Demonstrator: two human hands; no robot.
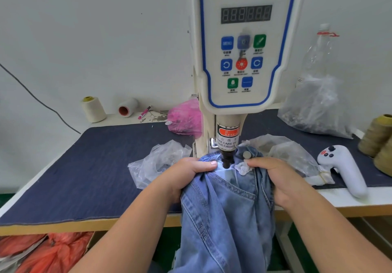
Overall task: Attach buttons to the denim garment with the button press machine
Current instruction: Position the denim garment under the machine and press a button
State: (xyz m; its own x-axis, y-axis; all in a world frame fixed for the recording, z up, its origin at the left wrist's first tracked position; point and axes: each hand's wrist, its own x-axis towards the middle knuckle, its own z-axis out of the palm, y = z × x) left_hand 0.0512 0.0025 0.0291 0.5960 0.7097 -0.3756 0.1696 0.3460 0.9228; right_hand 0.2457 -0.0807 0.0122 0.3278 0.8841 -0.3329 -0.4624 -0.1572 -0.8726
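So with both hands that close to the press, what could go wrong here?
Two risks stand out. The left hand and right hand grip the denim garment right beside the press head, so a finger could get pinched; the machine's own label warns about fingers. Also, the fabric is bunched under the head, so a button might land off its mark or catch an extra fold.

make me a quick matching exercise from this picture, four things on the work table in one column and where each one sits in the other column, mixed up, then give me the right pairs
Things:
1. cream thread cone
2. pink plastic bag
3. white handheld controller
4. denim garment

Places:
A. right side of the table, near the front edge
B. under the press head, gripped by both hands
C. far left, against the wall
D. just left of the machine column

Pairs: 1-C, 2-D, 3-A, 4-B
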